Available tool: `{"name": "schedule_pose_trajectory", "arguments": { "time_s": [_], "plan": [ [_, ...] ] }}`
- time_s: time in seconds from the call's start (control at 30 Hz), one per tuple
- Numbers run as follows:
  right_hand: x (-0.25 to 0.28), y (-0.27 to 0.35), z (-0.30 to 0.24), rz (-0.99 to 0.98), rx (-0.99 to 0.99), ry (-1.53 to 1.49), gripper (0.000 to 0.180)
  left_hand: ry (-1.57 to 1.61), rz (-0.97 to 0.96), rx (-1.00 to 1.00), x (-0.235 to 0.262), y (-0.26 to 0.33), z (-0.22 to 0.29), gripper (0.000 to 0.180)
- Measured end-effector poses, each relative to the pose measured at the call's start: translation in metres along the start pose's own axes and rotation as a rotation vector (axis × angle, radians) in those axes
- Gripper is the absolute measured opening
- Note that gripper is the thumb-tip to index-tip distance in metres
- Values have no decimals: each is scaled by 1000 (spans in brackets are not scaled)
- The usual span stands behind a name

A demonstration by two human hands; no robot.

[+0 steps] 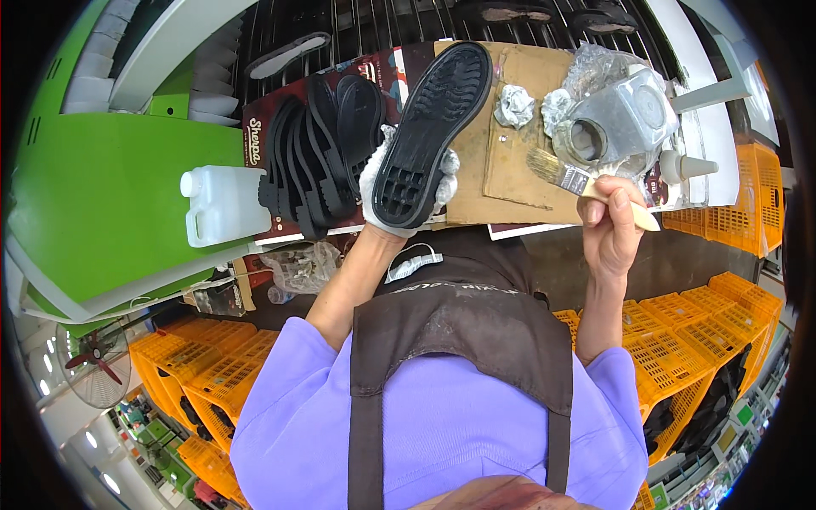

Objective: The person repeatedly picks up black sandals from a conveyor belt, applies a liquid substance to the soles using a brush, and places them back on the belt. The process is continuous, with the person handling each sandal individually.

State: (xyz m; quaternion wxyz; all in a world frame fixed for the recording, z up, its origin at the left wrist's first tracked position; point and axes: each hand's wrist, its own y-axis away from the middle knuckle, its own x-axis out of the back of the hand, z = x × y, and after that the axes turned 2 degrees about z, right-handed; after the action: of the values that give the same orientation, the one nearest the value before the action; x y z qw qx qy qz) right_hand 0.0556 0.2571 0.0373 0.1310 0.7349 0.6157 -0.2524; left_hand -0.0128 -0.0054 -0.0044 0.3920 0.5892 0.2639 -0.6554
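My left hand [372, 191], in a white knit glove, is closed round the heel half of a black shoe sole [435, 119]. The sole tilts up to the right, its hollow, ribbed and gridded side facing me. Bare fingers of my right hand [616, 219] grip the pale wooden handle of a flat paintbrush [571, 176]. The bristles point left, just below the mouth of a clear plastic jar [633, 115] lying tilted on its side. More black soles [319, 153] stand packed together left of my gloved hand. A cardboard sheet [518, 174] lies between my hands.
A white jug [225, 204] stands at the left beside a green machine panel [127, 195]. Crumpled white wads [514, 106] and a small nozzle bottle [687, 167] flank the jar. Behind runs a roller conveyor [382, 21] carrying soles. Orange crates [671, 340] stack on both sides.
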Motion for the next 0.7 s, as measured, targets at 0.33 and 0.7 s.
{"name": "schedule_pose_trajectory", "arguments": {
  "time_s": [0.33,0.7],
  "plan": [
    [10,-4,8,143,-31,-55,21,-327,188,25,-10,2,-11,63],
    [31,-9,2,320,0,-182,19,-312,18,141,-36,12,-24,66]
  ]
}}
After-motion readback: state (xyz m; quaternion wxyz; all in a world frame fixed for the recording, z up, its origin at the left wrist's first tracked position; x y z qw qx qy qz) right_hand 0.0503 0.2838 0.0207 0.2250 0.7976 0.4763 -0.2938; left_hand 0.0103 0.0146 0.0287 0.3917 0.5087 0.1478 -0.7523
